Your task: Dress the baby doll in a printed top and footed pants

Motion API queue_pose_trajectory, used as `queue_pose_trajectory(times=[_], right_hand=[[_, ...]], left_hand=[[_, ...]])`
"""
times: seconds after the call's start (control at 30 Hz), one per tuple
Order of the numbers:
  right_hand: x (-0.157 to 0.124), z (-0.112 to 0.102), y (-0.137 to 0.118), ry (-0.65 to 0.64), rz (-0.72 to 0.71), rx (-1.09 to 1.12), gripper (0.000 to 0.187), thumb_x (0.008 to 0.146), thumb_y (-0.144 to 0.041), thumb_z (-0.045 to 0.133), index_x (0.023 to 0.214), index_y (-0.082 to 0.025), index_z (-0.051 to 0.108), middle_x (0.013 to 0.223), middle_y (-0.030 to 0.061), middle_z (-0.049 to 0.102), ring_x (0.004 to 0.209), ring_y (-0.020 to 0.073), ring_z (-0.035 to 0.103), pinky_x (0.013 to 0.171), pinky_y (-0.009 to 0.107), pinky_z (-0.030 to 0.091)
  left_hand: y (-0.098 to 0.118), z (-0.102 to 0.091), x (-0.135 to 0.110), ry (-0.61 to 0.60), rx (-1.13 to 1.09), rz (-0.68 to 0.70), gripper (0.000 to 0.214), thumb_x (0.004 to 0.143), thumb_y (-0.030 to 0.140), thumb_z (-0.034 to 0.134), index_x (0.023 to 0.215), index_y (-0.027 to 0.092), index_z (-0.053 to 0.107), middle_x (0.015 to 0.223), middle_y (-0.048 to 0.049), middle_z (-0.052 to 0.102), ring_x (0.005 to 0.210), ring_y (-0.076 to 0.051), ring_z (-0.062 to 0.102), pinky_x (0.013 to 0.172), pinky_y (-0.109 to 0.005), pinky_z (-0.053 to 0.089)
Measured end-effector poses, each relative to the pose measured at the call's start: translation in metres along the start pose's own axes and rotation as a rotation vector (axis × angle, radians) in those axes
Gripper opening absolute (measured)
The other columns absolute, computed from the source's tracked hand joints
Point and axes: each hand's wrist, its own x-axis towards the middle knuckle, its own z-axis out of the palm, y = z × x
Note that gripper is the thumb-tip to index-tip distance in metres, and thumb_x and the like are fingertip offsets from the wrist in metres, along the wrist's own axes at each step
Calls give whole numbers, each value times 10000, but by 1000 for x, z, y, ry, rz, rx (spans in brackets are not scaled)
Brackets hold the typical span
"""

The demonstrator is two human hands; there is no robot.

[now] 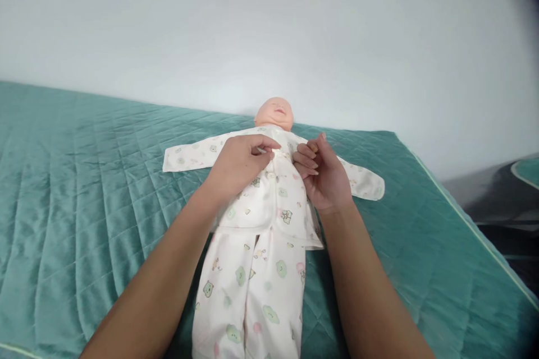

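Note:
A baby doll (274,113) lies on its back, its head toward the wall. It wears a white printed baby shirt (290,216) with long sleeves spread to both sides. Matching baby trousers (273,291) cover its legs. My left hand (244,160) rests over the shirt's chest, thumb and fingers pinching the front edge near the neck. My right hand (323,174) is just right of the chest, palm turned up and fingers curled in, with nothing visible in them. Its fingertips are close to the shirt; whether they touch it I cannot tell.
A green quilted bedspread (105,207) lies under the doll, its pale-edged border running down the right side. Behind it stands a plain white wall (189,28). At the far right, beyond the edge, is a dark area with another green-topped piece (528,171).

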Motion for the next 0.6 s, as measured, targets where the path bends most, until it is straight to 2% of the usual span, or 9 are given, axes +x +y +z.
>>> queue_pose_trajectory(times=[0.13, 0.3, 0.47, 0.6], right_hand=[[1, 0, -1, -8, 20, 47, 611, 779, -749, 684, 669, -239, 366, 631, -61, 305, 482, 79, 270, 336, 209, 258], [1, -3, 0, -30, 60, 184, 550, 809, -606, 759, 661, -227, 389, 592, -85, 301, 430, 48, 190, 291, 163, 201], [0, -10, 2, -148, 134, 460, 491, 891, -460, 737, 637, -201, 407, 512, -109, 300, 376, 17, 144, 284, 107, 180], [-1, -12, 2, -171, 145, 509, 540, 917, -447, 710, 594, -198, 356, 469, -112, 265, 354, 19, 125, 290, 120, 177]], left_hand=[[-1, -2, 0, -8, 28, 12, 257, 825, 259, 624, 1018, 243, 793, 688, 12, 670, 526, -117, 518, 520, -268, 392], [-4, -2, 0, -25, 43, 24, 276, 835, 257, 606, 1039, 249, 790, 692, 18, 666, 497, -97, 489, 491, -252, 376], [-3, -3, 0, -36, 54, 17, 289, 830, 251, 602, 1051, 249, 788, 671, 28, 645, 481, -80, 459, 470, -231, 355], [-2, -4, 0, -35, 41, 11, 278, 830, 256, 612, 1044, 254, 789, 696, 26, 655, 474, -68, 443, 458, -225, 337]])
